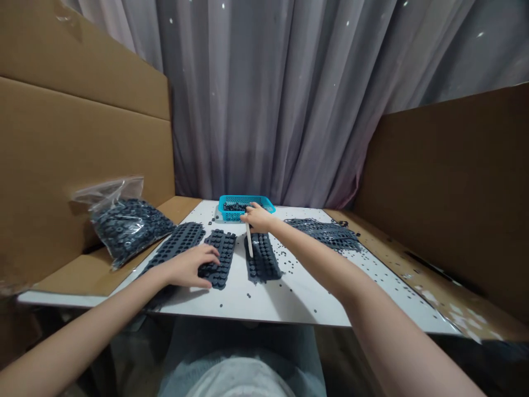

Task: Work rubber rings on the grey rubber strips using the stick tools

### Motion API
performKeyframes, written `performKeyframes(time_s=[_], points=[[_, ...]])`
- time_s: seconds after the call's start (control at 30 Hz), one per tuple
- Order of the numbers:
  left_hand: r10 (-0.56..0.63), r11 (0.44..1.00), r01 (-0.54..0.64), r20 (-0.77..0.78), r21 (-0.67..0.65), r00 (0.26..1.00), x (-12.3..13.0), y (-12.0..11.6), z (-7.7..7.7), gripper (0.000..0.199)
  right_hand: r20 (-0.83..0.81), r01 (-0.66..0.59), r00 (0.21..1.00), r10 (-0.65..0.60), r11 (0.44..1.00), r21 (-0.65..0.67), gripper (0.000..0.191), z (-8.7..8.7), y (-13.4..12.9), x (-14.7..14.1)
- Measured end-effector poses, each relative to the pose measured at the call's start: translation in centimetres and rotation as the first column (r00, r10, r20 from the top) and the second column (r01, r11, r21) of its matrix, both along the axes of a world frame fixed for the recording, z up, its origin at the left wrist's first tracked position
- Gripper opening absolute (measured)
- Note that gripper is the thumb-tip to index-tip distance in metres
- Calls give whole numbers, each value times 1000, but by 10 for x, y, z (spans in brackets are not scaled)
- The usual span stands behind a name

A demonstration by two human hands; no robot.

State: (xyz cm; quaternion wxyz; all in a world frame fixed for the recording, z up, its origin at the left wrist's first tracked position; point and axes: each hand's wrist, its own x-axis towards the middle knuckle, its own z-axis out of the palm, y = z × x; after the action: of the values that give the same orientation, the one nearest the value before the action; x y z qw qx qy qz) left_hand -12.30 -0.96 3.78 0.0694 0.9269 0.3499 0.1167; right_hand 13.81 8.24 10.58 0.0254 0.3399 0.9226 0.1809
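My left hand (196, 266), fingers apart, rests on the left edge of a dark studded rubber sheet (225, 255). My right hand (257, 217) is closed around a thin white stick (248, 240) at the near edge of a blue basket (267, 208) that holds small dark pieces (235, 207). The stick points down toward a second dark studded sheet (264, 259), right of the first; whether its tip touches is unclear. To the left, partly behind my left hand, lies a longer dark sheet with rows of holes (182, 240).
More dark perforated strips (326, 234) lie at the right of the white table (297, 300), among scattered small black bits. A clear bag of dark rings (130, 226) leans at the left. Cardboard walls (95, 132) flank both sides, and a grey curtain (248, 99) hangs behind.
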Motion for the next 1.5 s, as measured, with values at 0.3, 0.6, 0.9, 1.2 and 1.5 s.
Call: performKeyframes(time_s=[0.3,0.6,0.9,1.2,1.5], points=[[-102,995,99,-125,-27,987,15,9,-11,19,-289,327,903,-319,945,-20,28,-36,-30,75],[193,945,-196,37,263,980,33,132,149,22,-485,264,790,-376,921,-285,16,-53,-63,126],[201,930,-192,5,314,980,43,77,129,20,-647,-119,733,-212,896,-428,21,-101,-117,85],[169,981,-160,-71,113,983,3,-61,-17,20,-774,-133,593,-222,921,-366,14,-117,-122,83],[19,995,-39,218,91,976,129,-86,-30,24,-850,-95,354,-390,889,-448,46,-105,-107,94]])
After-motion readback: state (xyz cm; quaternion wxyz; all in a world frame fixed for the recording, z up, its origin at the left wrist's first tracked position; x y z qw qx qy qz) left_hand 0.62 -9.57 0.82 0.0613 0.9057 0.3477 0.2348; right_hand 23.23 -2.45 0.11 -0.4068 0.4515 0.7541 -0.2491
